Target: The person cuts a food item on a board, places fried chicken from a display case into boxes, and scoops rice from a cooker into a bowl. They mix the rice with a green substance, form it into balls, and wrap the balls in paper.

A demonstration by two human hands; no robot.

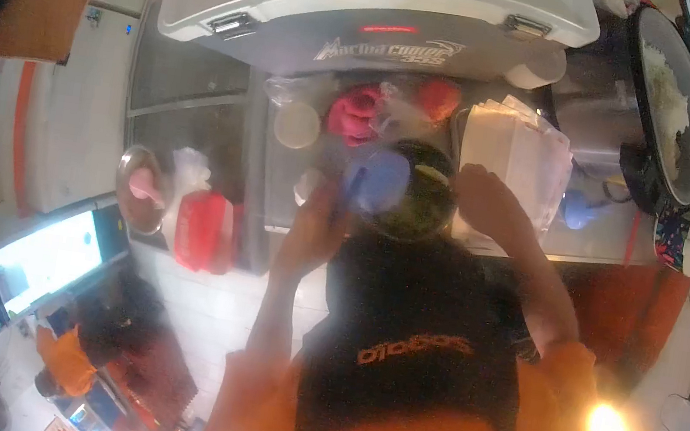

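Note:
A dark round bowl point(419, 231) with greenish contents stands close in front of my body. My left hand point(318, 228) is closed on a blurred blue plastic scoop-like thing point(386, 177), which overlaps the bowl's left side. At the bowl's right rim my right hand point(480, 197) is curled into a fist; I cannot tell what is inside it. A pale yellowish piece point(432, 174) shows in the bowl near those fingers. Beside the right hand lies a stack of whitish paper sheets point(522, 157). Behind the bowl are a pink-red bundle point(354, 114) and a round pale lid-like thing point(297, 125).
A large grey cooler box point(370, 38) borders the back of the counter. To the right are a big pan of white rice point(665, 106) and a small blue item point(577, 210). On the left sit a red plastic bag point(203, 231) and a metal bowl point(134, 208). Another person point(67, 360) is lower left.

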